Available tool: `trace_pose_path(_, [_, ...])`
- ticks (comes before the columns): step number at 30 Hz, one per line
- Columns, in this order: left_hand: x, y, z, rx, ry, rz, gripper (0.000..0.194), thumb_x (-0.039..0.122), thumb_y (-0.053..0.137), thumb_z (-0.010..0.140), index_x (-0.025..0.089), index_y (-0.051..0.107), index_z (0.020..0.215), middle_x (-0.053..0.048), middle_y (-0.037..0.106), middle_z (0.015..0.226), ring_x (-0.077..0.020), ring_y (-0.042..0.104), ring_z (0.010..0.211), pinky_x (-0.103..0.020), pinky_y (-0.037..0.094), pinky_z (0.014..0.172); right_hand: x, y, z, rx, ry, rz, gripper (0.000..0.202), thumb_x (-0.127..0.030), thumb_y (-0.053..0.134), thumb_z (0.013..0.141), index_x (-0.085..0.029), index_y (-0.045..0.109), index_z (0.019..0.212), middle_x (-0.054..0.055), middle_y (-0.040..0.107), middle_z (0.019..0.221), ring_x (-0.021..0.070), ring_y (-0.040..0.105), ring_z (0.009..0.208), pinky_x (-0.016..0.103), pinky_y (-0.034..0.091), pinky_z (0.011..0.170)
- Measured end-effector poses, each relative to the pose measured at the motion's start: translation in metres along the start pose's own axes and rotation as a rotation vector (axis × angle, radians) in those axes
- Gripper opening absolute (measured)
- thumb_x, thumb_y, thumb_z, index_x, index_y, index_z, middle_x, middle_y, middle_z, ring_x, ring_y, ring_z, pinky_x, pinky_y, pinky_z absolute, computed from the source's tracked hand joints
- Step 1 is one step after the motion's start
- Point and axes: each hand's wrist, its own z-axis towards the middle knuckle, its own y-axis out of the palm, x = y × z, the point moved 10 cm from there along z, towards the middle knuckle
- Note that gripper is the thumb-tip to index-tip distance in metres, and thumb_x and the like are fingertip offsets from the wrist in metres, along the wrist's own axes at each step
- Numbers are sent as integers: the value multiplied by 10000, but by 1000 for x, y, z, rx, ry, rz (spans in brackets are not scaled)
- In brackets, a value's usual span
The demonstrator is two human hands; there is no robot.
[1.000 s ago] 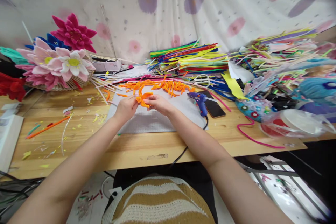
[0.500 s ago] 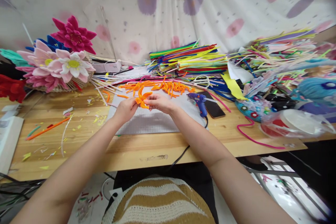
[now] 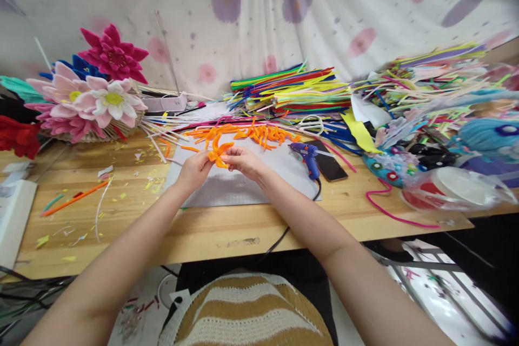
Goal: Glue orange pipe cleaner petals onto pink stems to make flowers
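Note:
Between both hands, over the grey mat (image 3: 251, 189), is an orange pipe-cleaner flower (image 3: 219, 152) with several curved petals. My left hand (image 3: 196, 168) is closed on its left side, its fingertips partly hidden. My right hand (image 3: 241, 161) pinches a petal on the right side with thumb and fingers. Just behind the hands lie several loose orange pipe-cleaner petals (image 3: 265, 135) along the mat's far edge. To the right, a blue glue gun (image 3: 308, 159) rests partly on a dark phone (image 3: 331, 165).
Bundles of coloured pipe cleaners (image 3: 292, 89) lie along the back. Finished pink and white flowers (image 3: 111, 100) stand at left. A clear plastic tub (image 3: 450, 192) sits at right near a bent pink pipe cleaner (image 3: 399, 219). A black cord (image 3: 279, 241) crosses the front edge. Scraps litter the left side.
The flower stays in both hands at nearly the same spot. My right hand has shifted very slightly left, and the petals have turned a little.

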Motion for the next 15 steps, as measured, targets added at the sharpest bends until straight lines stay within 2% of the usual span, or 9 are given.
trace_pose_path(3, [-4, 3, 1, -21, -29, 4, 218, 264, 383, 827, 181, 584, 805, -49, 644, 812, -161, 593, 776, -269, 453, 681, 5, -2, -2, 12, 16, 26, 339, -379, 741, 544, -158, 532, 693, -52, 514, 586, 43, 457, 494, 190, 394, 492])
trace_pose_path(8, [-4, -11, 1, 127, -47, -1, 258, 319, 463, 816, 179, 576, 1001, -72, 643, 997, -169, 587, 925, -310, 443, 826, 2, -5, -7, -6, 42, 61, 354, -428, 695, 609, -167, 540, 790, -27, 559, 644, 55, 492, 548, 189, 417, 515])
trace_pose_path(15, [1, -9, -3, 162, -39, 204, 153, 251, 496, 788, 203, 624, 857, -54, 678, 906, -184, 618, 852, -285, 452, 715, 6, -6, -4, 4, 55, 76, 340, -378, 736, 560, -167, 539, 739, -40, 542, 628, 46, 485, 515, 183, 422, 491])
